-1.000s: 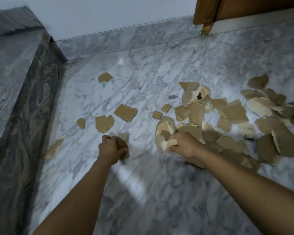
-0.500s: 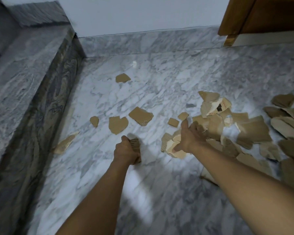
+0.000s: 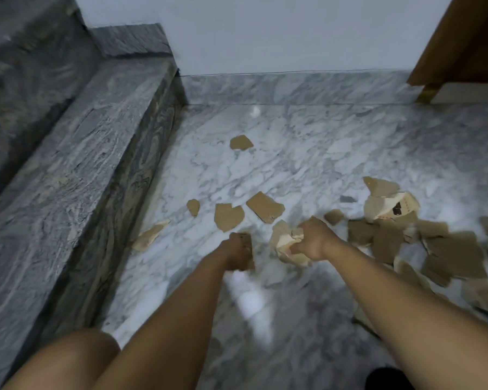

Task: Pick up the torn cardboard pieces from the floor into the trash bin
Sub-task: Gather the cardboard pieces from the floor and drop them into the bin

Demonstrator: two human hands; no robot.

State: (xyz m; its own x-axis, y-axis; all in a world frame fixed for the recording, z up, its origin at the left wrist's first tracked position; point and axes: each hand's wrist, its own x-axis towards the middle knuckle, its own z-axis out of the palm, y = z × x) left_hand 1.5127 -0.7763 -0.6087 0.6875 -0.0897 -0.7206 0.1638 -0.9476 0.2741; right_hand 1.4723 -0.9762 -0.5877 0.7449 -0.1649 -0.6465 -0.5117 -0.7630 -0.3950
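Torn brown cardboard pieces lie scattered on the marble floor (image 3: 307,153). My left hand (image 3: 237,253) grips a small brown cardboard piece (image 3: 247,243) just above the floor. My right hand (image 3: 314,239) clutches a bunch of pale cardboard pieces (image 3: 283,243) beside it. A dense pile of cardboard pieces (image 3: 434,246) spreads to the right of my right hand. Loose pieces lie ahead of my left hand: one (image 3: 228,216), another (image 3: 264,206), a small one (image 3: 193,206) and a far one (image 3: 240,142). No trash bin is in view.
A dark marble step (image 3: 76,170) rises along the left, with a pale cardboard piece (image 3: 150,235) against its base. A white wall with a marble skirting (image 3: 293,87) closes the back. A wooden door frame (image 3: 459,43) stands at the top right. My knee (image 3: 68,361) shows bottom left.
My right hand has closed round the pale pieces and drawn them up from the pile. The view has swung left and down; my left hand keeps its piece.
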